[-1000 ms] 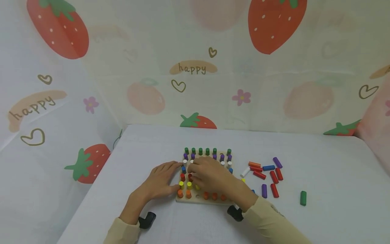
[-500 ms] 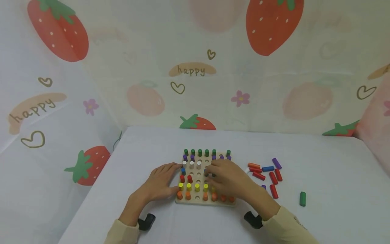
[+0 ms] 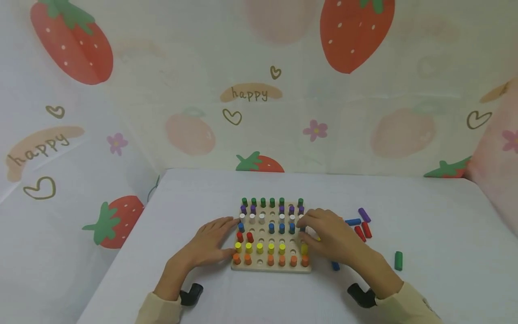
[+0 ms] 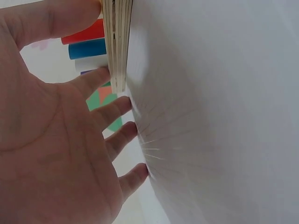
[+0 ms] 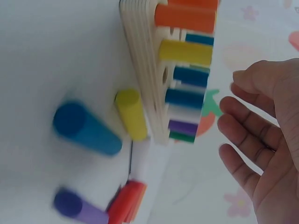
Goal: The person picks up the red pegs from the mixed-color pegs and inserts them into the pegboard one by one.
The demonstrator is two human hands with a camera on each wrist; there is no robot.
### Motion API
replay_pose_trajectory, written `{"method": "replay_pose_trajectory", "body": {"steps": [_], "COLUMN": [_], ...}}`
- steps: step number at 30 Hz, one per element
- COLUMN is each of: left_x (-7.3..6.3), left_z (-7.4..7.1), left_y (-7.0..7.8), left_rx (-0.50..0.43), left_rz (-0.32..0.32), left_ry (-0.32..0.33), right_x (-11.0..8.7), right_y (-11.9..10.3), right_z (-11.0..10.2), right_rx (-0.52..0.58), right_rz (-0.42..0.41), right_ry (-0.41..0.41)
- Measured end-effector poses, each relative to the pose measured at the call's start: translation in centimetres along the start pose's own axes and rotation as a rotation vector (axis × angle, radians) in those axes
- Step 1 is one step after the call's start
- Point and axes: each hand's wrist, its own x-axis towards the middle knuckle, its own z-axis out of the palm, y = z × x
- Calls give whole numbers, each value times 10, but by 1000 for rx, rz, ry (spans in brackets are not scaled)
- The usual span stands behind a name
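Note:
A wooden pegboard (image 3: 271, 270) holds rows of green, purple, white, blue, red, yellow and orange pegs, with bare holes in several rows. My left hand (image 3: 208, 243) lies at the board's left side; in the left wrist view its thumb and index finger (image 4: 96, 80) touch the board edge, the other fingertips on the cloth. At the right edge is my right hand (image 3: 329, 234), close to the end blue peg (image 5: 184, 98). The right wrist view shows its fingers loosely bent, apart from the pegs and holding nothing.
Loose pegs lie right of the board: a purple peg (image 3: 364, 214), a blue peg (image 3: 353, 222), red pegs (image 3: 366, 230) and a green peg (image 3: 398, 261) farther out. A yellow peg (image 5: 131, 114) lies beside the board. Others are hidden by the right arm.
My right hand has moved rightward across the board, from its left-middle part to the right edge, uncovering the middle pegs and holes. The left hand stays at the board's left side.

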Motion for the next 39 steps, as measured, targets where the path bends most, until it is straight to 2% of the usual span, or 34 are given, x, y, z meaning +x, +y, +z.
{"method": "replay_pose_trajectory", "body": {"steps": [17,25,31,39], "left_x": [2,2,0,3], "left_z": [2,3,1,5], "left_y": [1,1,-1,-1], "left_rx": [20,14,6,-4], "left_rz": [3,-3,-9,-2], "left_ry": [31,42,40,42], "right_x": [-43,-56,-62,-77], "right_y": [39,54,63,70], "right_z": [-17,-17,-16,-20], "right_rx": [-37,-87,-97,-93], "right_rz": [70,137,136,145], "right_ry": [75,30,14,-38]}}
